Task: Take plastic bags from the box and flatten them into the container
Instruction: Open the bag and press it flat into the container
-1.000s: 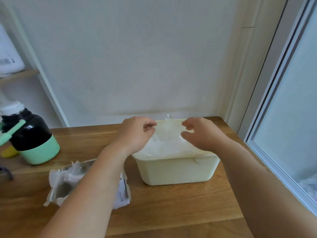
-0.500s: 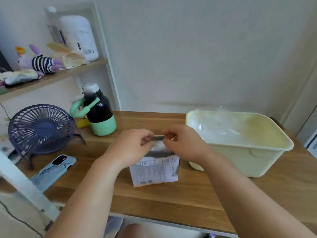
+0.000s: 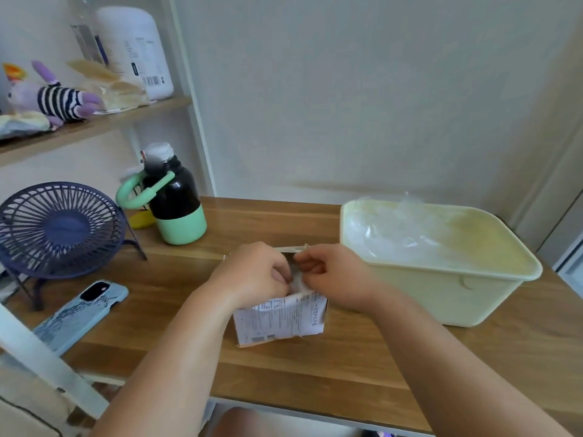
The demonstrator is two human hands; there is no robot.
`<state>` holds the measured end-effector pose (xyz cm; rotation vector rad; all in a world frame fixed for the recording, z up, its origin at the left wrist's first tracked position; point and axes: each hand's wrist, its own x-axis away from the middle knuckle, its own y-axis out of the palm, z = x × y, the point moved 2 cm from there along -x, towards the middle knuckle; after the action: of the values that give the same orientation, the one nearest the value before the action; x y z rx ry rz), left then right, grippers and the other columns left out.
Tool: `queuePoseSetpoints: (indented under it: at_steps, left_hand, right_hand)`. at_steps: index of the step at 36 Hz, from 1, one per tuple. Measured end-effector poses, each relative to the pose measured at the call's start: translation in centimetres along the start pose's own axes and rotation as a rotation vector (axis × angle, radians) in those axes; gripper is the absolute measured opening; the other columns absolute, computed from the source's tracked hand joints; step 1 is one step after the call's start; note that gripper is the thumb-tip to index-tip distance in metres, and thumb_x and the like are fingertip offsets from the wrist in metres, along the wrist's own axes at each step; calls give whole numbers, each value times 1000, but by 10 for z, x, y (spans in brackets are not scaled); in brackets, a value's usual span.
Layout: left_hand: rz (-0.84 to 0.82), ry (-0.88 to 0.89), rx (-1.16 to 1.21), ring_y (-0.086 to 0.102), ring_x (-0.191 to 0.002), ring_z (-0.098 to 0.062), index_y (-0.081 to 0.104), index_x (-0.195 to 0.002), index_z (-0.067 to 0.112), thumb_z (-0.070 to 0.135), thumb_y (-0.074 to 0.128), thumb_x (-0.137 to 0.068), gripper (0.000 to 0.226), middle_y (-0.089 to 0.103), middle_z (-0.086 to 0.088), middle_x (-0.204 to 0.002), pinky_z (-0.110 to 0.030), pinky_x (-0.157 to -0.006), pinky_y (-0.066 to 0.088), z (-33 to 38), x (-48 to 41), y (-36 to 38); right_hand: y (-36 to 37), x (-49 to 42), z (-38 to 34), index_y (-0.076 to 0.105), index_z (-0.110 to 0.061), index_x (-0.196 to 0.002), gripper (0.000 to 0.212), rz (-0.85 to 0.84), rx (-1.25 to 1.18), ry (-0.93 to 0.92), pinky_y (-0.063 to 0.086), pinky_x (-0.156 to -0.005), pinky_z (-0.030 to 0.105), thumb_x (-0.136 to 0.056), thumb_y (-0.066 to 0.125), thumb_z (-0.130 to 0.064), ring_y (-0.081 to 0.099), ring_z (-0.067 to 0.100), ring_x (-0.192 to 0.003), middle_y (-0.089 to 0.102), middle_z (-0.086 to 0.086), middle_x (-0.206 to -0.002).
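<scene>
- While the box (image 3: 280, 321) stands on the surface (image 3: 347, 367), both hands meet over its open top
- left hand (image 3: 252, 275) pinches the plastic bag (image 3: 298, 283) inside; right hand (image 3: 336, 279) curls beside it, grip unclear
- container (image 3: 419, 298), holding flattened bags (image 3: 394, 238), sits at 2 o'clock

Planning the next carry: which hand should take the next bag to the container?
Right hand, probably: it's at the box opening like the left hand, but nearer the container.

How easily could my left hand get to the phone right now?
Probably yes: only bare table lies between the phone and the left hand, though its fingers are curled into the box opening.
</scene>
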<state>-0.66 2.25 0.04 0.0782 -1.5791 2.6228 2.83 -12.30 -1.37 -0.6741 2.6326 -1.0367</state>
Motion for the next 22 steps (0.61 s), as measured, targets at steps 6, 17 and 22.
queuePoseSetpoints:
  at_steps: [6,17,22]
  left_hand:
    - [325,61,268,61,-73,7,66,-88,36,19,70,-86,18,67,16,-77,-15,-66,50,-6,3,-6]
    - [382,252,424,58,-99,8,55,-105,39,22,69,-87,29,61,20,-103,-12,-81,48,-2,8,-4]
    - [305,119,397,50,-101,10,42,-120,35,32,80,-76,58,44,15,-123,-8,-69,43,-8,8,-2]
  right_hand:
    - [0,-1,-2,60,-20,-124,37,13,-57,-5,48,-72,19,-88,64,-30,58,6,-80,62,-11,-90]
    - [-4,-8,-8,60,-25,-68,23,129,-160,-22,34,-49,16,-91,60,-22,39,4,-47,50,-11,-55]
    - [-12,-9,-14,60,-18,-80,14,233,-196,-65,42,-59,24,-93,56,-21,47,10,-60,55,-3,-67]
